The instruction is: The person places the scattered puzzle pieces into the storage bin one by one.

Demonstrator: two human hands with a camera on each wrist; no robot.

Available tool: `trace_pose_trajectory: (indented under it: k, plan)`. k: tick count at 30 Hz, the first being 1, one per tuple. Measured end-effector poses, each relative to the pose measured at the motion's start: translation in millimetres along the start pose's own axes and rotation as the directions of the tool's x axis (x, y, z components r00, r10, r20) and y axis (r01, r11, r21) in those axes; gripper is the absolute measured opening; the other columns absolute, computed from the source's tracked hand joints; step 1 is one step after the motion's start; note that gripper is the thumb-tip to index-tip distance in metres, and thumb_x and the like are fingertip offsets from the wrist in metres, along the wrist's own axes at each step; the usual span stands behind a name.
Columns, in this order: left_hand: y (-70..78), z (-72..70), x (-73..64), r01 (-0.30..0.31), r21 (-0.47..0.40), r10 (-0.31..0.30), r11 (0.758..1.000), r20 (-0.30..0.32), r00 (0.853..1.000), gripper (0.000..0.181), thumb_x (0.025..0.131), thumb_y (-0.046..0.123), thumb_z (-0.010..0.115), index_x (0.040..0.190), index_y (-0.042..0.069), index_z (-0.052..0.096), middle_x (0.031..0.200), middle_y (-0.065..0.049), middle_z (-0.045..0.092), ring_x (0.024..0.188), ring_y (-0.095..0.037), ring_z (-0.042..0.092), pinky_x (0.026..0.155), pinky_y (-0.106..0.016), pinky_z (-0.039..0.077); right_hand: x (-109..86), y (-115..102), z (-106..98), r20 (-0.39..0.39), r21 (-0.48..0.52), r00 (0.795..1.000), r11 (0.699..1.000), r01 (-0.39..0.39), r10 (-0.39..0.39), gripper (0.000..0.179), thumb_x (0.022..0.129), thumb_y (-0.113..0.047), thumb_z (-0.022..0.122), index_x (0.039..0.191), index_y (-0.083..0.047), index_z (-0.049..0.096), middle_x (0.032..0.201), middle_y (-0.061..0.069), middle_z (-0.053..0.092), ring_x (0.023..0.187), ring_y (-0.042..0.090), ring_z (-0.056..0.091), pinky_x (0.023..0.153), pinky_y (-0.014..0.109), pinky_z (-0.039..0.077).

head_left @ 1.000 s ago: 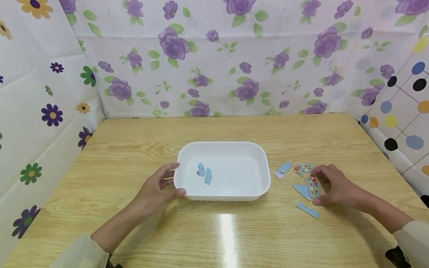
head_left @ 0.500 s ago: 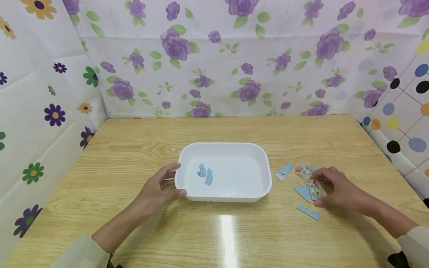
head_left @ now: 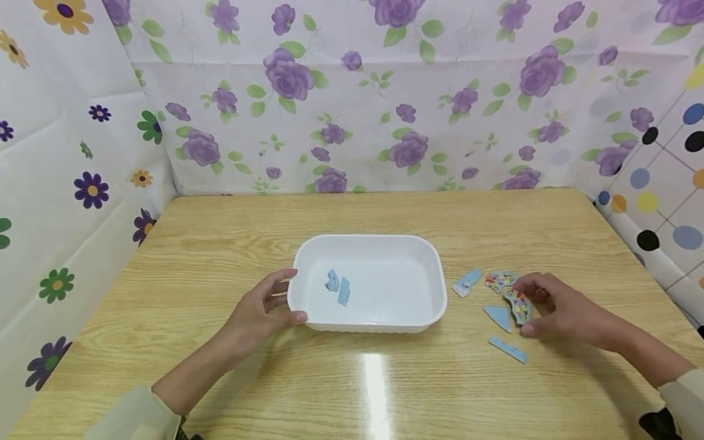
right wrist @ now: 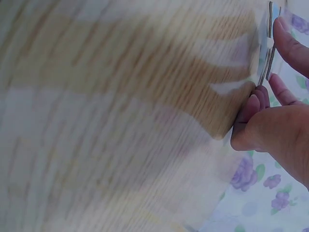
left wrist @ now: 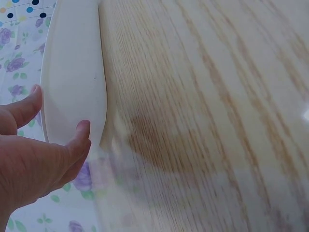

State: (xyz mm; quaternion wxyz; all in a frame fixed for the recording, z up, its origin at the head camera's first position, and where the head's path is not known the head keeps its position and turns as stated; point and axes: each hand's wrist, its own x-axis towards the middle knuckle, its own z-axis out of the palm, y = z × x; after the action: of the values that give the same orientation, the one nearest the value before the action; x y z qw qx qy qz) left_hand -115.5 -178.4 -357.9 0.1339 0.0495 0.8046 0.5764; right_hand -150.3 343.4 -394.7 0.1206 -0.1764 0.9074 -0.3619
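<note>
A white plastic tub [head_left: 379, 327] stands mid-table, two light-blue jigsaw puzzle pieces [head_left: 344, 291] lying in its left part. My left hand [head_left: 261, 311] holds the tub's left end, thumb at the front corner and fingertips at the side rim; the left wrist view shows the fingers [left wrist: 83, 133] against the outer wall. On the right, my right hand [head_left: 558, 311] grips a multicoloured puzzle piece [head_left: 519, 305] between thumb and fingers, its near edge tipped up. In the right wrist view the pieces show edge-on beside the fingertips [right wrist: 282, 29].
Close around the right hand lie another multicoloured piece [head_left: 499, 280], a blue triangular piece [head_left: 498, 317], a narrow blue strip [head_left: 508, 349] and a blue-and-white piece [head_left: 467, 283] near the tub. A flowered cloth [head_left: 352, 110] hangs behind the wooden table [head_left: 220, 244].
The right hand has shifted slightly right with the multicoloured piece, opening a gap between it and the blue triangle. The left hand stays on the tub; the view has moved slightly.
</note>
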Motion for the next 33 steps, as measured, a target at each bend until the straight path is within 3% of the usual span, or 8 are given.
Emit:
trace_pose_trajectory:
  k: [9, 16, 33]
  plan:
    - [1.4, 0.4, -0.1, -0.004, -0.003, 0.004, 1.0, -0.002, 1.0, 0.078, 0.083, 0.021, 0.077, 0.147, 0.014, 0.033, 0.139, -0.016, 0.045, 0.131, -0.032, 0.046, 0.096, -0.036, 0.049, 0.5, 0, -3, -0.001, 0.003, 1.0, 1.0, -0.02, 0.02, 0.066, 0.076, -0.028, 0.083, 0.128, -0.008, 0.048, 0.122, 0.009, 0.049, 0.101, 0.013, 0.046, 0.08, 0.02, 0.043]
    - [1.4, 0.9, -0.1, -0.003, 0.002, 0.003, 1.0, -0.004, 1.0, 0.078, 0.083, 0.021, 0.077, 0.147, 0.014, 0.033, 0.139, -0.016, 0.045, 0.13, -0.032, 0.046, 0.096, -0.035, 0.05, 2.2, -3, -11, 0.047, 0.066, 0.998, 0.997, -0.048, 0.045, 0.063, 0.077, -0.025, 0.082, 0.127, -0.008, 0.047, 0.121, 0.011, 0.049, 0.098, 0.014, 0.051, 0.077, 0.026, 0.049]
    - [1.1, 0.6, 0.9, 0.001, 0.003, -0.001, 1.0, -0.004, 1.0, 0.077, 0.083, 0.02, 0.077, 0.147, 0.014, 0.034, 0.14, -0.016, 0.044, 0.13, -0.031, 0.046, 0.097, -0.038, 0.049, 15.9, -25, -25, 0.066, 0.136, 0.997, 0.989, -0.053, 0.044, 0.063, 0.082, -0.021, 0.077, 0.133, -0.008, 0.042, 0.132, 0.013, 0.041, 0.104, 0.013, 0.046, 0.075, 0.031, 0.053]
